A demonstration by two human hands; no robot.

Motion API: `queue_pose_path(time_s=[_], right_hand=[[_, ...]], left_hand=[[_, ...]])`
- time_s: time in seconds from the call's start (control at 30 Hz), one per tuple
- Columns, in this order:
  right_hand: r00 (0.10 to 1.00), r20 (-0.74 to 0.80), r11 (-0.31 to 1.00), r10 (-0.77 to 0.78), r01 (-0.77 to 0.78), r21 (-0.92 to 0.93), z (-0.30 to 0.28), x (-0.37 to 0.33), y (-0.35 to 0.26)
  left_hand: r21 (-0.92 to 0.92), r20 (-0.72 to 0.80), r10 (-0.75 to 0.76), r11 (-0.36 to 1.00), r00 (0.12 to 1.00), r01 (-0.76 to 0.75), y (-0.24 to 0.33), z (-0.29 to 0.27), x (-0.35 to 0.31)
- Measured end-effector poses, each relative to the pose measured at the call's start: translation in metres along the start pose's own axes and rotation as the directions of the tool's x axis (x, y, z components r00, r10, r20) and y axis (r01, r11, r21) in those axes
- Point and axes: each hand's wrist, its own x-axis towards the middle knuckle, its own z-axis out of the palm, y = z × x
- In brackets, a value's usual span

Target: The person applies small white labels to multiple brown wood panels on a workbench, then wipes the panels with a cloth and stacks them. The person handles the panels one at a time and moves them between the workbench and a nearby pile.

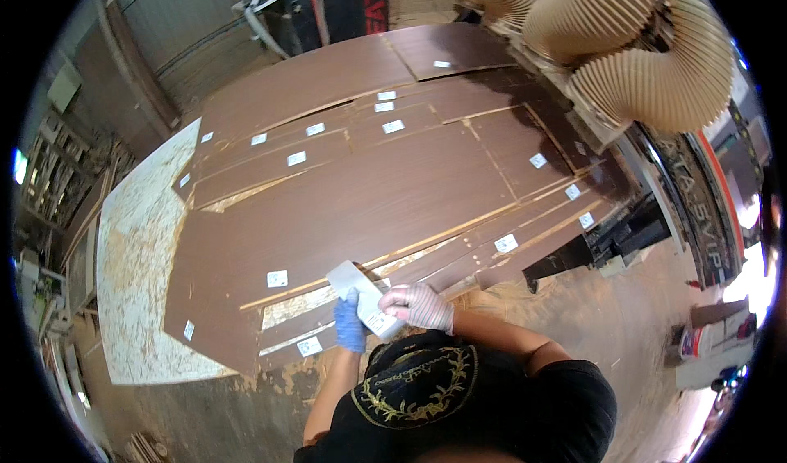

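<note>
My left hand [350,324], in a blue glove, grips a strip of white labels [344,280] in front of my body. The strip's far end sticks out past the fingers, over the near edge of the cut boards. My right hand [420,306], in a pale striped glove, has its fingers pinched together at the strip's right side. Whether a single label is between those fingertips is too small to tell. Beneath and beyond both hands lie brown cut panels [344,217], many bearing a small white label, such as one label [277,279] left of my hands.
A rough, pale backing board [139,258] extends left from under the panels. Thick ribbed beige hoses [656,78] hang over the far right corner beside a machine beam [697,192]. Sawdust and scraps lie on the concrete floor [566,315]. Several white buckets [713,340] stand at right.
</note>
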Motion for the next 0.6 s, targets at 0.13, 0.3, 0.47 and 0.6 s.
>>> queue_pose_path(time_s=[0.13, 0.3, 0.47, 0.6], right_hand=[[0.984, 0.171, 0.999, -0.042, 0.048, -0.026, -0.008, -0.009, -0.001], [0.967, 0.233, 0.994, -0.104, 0.108, -0.004, -0.02, -0.026, 0.007], [0.958, 0.284, 0.984, 0.03, 0.022, -0.178, -0.032, -0.04, 0.021], [0.916, 0.35, 0.939, 0.196, -0.072, -0.338, -0.049, -0.053, 0.03]], left_hand=[[-0.198, 0.089, -0.142, 0.968, 0.986, 0.157, 0.036, -0.002, 0.001], [-0.244, 0.002, 0.049, 0.969, 0.999, -0.047, 0.088, -0.022, 0.0], [-0.258, -0.091, 0.205, 0.94, 0.974, -0.222, 0.123, -0.044, 0.005], [-0.273, -0.243, 0.259, 0.906, 0.935, -0.322, 0.15, -0.069, 0.004]])
